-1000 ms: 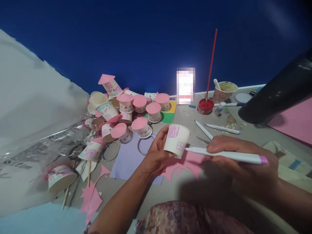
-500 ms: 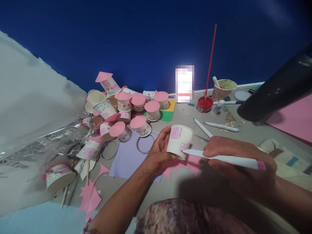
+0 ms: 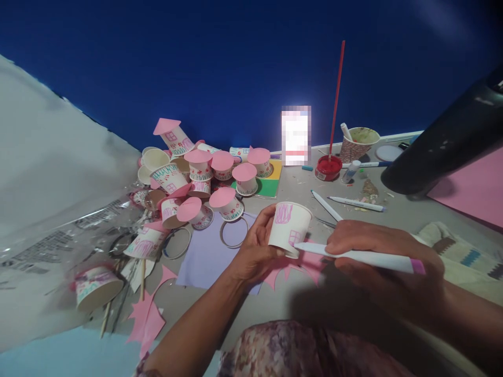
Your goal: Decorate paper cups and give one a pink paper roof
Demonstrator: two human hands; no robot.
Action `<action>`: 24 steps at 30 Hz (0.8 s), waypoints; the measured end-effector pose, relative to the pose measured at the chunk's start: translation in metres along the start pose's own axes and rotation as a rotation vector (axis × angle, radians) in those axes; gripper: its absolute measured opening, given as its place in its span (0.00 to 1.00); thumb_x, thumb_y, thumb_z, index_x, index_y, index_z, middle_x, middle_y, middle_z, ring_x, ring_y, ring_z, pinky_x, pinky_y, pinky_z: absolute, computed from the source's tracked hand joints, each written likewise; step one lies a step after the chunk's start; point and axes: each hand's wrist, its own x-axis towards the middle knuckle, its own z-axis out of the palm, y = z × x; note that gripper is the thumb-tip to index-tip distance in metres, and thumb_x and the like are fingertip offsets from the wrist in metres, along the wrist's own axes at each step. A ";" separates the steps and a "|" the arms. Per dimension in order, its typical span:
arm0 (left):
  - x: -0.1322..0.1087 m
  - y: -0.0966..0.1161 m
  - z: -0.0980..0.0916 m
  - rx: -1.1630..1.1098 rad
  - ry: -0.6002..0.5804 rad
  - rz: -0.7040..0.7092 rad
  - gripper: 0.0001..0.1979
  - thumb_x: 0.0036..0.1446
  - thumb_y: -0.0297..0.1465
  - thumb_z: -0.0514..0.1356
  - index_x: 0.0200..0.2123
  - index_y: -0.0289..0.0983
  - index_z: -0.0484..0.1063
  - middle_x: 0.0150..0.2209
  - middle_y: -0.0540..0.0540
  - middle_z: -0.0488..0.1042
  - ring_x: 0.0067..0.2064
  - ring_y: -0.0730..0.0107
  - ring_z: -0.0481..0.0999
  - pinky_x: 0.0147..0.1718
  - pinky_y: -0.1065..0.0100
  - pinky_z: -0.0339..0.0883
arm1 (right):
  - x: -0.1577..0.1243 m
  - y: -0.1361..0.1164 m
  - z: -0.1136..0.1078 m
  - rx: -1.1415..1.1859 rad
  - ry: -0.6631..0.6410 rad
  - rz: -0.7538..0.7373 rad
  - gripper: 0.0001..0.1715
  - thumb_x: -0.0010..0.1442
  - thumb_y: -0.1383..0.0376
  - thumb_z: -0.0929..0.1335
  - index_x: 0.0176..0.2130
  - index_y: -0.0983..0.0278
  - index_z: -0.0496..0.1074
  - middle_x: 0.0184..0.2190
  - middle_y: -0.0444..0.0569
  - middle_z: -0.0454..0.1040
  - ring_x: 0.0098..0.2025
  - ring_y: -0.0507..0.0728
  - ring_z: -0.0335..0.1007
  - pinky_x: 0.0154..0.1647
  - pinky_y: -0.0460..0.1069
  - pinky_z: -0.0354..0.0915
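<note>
My left hand (image 3: pixel 257 243) grips a white paper cup (image 3: pixel 283 233) by its side, tilted, with its wide rim up. A scribbled pink-purple patch and a small paned window are drawn on the cup. My right hand (image 3: pixel 377 251) is closed around a white marker (image 3: pixel 373 260) with a pinkish-purple end. The marker's tip touches or nearly touches the cup beside the drawn window. Below the cup lies pink cut paper (image 3: pixel 310 262), partly hidden by the left hand and the cup.
Several decorated cups with pink paper roofs (image 3: pixel 222 197) crowd the left. Tape rings (image 3: pixel 233 232) rest around purple paper (image 3: pixel 200 262). Behind my right hand are loose markers (image 3: pixel 356 203), a red jar (image 3: pixel 328 168) and a patterned cup (image 3: pixel 359 144). A dark cylinder (image 3: pixel 444 136) leans at right.
The view has shifted very slightly. Both hands keep nearly the same pose, with the marker tip still at the drawn window on the cup.
</note>
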 end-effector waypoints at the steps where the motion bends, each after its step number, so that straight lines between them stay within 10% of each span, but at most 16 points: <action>1: 0.000 0.000 0.000 -0.003 0.003 -0.004 0.42 0.30 0.20 0.74 0.54 0.43 0.73 0.50 0.46 0.77 0.44 0.64 0.76 0.41 0.67 0.71 | 0.001 0.000 0.000 0.004 -0.002 0.003 0.08 0.65 0.74 0.70 0.44 0.64 0.76 0.29 0.48 0.80 0.30 0.55 0.75 0.30 0.50 0.70; 24: -0.004 0.007 0.002 -0.016 0.024 -0.055 0.44 0.32 0.21 0.72 0.57 0.42 0.71 0.53 0.41 0.77 0.48 0.54 0.78 0.48 0.58 0.69 | -0.006 0.003 -0.005 -0.043 0.046 0.010 0.11 0.62 0.76 0.71 0.44 0.64 0.75 0.32 0.47 0.80 0.33 0.56 0.76 0.32 0.51 0.71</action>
